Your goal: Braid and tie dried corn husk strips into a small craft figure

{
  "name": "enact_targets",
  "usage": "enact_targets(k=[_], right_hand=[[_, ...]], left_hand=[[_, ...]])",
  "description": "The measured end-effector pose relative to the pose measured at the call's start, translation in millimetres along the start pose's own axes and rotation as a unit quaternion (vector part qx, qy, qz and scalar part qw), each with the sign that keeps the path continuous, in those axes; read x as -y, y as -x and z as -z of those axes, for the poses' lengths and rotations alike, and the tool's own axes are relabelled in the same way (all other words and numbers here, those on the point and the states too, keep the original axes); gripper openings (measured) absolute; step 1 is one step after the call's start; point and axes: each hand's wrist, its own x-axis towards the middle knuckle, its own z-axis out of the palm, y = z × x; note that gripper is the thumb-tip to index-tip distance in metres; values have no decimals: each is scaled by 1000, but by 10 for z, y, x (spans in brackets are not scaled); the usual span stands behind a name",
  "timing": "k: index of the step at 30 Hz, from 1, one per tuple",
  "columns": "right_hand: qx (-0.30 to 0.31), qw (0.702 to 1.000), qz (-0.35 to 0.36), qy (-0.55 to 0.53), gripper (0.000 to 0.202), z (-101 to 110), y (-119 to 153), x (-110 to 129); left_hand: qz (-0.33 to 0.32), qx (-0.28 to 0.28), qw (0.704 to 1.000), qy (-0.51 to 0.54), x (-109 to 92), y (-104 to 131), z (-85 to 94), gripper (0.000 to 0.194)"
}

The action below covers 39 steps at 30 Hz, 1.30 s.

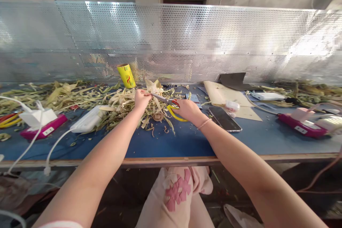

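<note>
My right hand (189, 110) is closed around a pair of scissors (161, 98) with yellow and red handles. Their blades point left, toward my left hand (142, 98). The fingers of that hand pinch a pale dried husk-like strip close to the blade tips; its exact outline is hard to make out. Just behind stands a wider pale dried leaf (154, 85). Under both hands spreads a heap of dried plant strips (121, 108). A small brown coil of twine (157, 116) lies in front of the blades.
A yellow cardboard tube (126, 76) stands against the perforated metal screen (181, 42). On the right lie a phone (225, 119), brown paper sheets (227, 96) and a magenta power strip (301, 125). At left are a white power bank (89, 119), another magenta strip (44, 128) and cables.
</note>
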Motion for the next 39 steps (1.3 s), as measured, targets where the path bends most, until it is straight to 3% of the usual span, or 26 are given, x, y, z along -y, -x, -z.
enact_targets(k=[9,17,26,31,39], right_hand=[[-8,1000,-6,-27,41,30,-9,30],[-12,1000,-21,-20,45,-47,-15,-50],[-5,1000,-14,-17,41,-48,-2,-23],[-14,1000,-12,-19,40,-43,0,-27],[-18,1000,-3,-11,39,-60,-16,-40]], left_hand=[[30,-11,997,65,-2,-4,-20,36],[63,15,990,125,-3,-16,1,10],[209,39,928,306,-143,31,7,20],[233,45,920,312,-132,20,-5,20],[223,58,935,269,-91,19,-30,14]])
